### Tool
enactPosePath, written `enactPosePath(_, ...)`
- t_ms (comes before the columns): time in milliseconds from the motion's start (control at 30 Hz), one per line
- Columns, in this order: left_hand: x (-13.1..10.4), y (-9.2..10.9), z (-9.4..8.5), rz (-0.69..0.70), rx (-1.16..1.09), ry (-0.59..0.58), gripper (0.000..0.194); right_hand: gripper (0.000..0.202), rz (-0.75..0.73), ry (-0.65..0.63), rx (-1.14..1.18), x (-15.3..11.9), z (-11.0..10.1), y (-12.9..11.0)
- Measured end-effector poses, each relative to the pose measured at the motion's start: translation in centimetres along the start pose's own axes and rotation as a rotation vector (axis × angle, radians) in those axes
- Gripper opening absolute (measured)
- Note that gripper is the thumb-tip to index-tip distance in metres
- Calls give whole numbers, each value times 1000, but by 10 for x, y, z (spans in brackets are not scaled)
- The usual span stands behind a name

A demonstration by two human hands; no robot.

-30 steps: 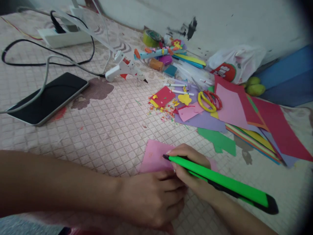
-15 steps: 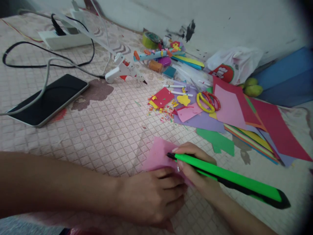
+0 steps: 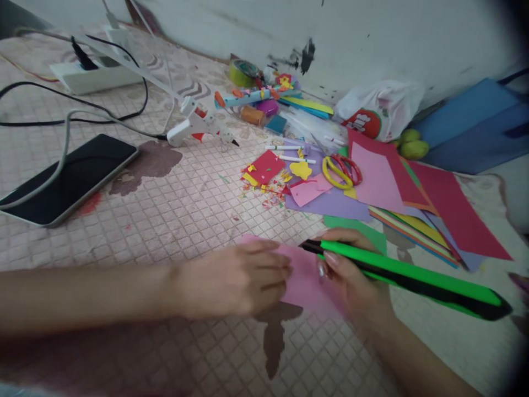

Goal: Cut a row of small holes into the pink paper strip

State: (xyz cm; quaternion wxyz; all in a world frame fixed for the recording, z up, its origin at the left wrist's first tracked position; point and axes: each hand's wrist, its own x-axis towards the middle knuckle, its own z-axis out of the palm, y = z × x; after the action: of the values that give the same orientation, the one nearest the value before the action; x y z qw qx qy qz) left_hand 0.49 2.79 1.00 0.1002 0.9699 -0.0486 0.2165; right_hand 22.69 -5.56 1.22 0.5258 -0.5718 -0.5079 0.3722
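A sheet of pink paper lies in front of me, partly hidden under my hands and blurred along its lower edge. My left hand grips its left part, with the fingers bent over the paper. In my right hand is a long green and black marker, slanting down to the left. Its black tip is just above the paper's upper edge; I cannot tell whether it touches. The fingers of my right hand pinch the marker near the tip.
Scissors with yellow and red handles rest on coloured paper at right. Small scraps lie before them. A white glue gun with a cable, a phone and a power strip occupy the left. A plastic bag stands behind.
My left hand has moved up and left across the pink paper. The marker tip has shifted right and slightly up. The whole view has swung a little.
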Motion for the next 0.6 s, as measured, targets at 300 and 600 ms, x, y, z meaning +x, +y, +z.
enactPosePath(300, -13, -45, -13, -77, -156, -292, 41, 14, -2, 38, 122, 2, -2, -6)
enactPosePath(600, -24, -20, -10, -242, -65, -96, 45, 15, -31, 6, 25, -3, 1, -5)
